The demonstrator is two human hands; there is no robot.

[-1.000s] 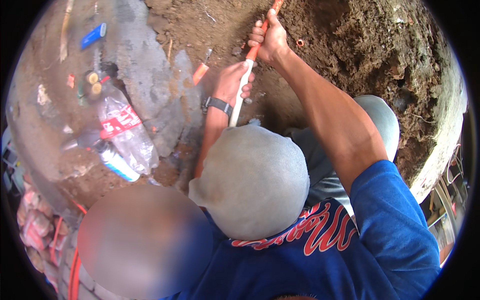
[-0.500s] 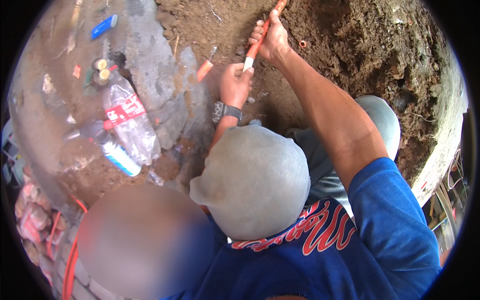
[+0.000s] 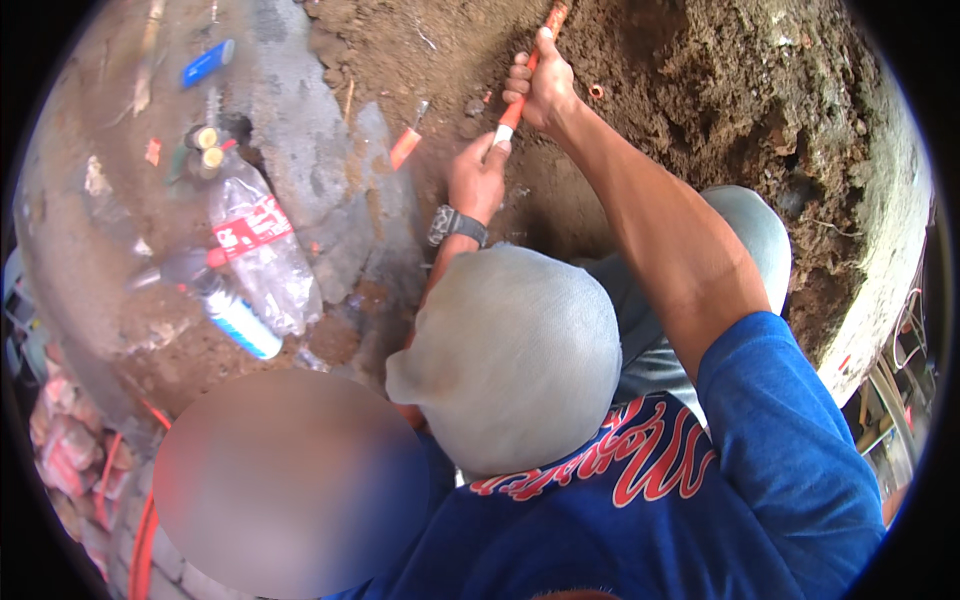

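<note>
A thin orange-red pipe with a white lower end slants up and to the right over the dirt. My right hand is closed round its upper part, and the soil-marked far tip sticks out beyond the fingers. Around the white end, my left hand pinches with thumb and fingers; a dark watch is on that wrist. Left of this hand lies an orange piece with a thin grey tip. A small orange ring rests on the soil beside my right hand.
At left lie a clear plastic bottle with a red label, a blue-and-white can, two round yellowish caps and a blue packet. Rough soil banks up at right. My bent knees and a grey cap fill the lower middle.
Both hands keep hold of the pipe. The left hand has shifted slightly right, and the right hand slightly down, so more of the pipe's far tip shows.
</note>
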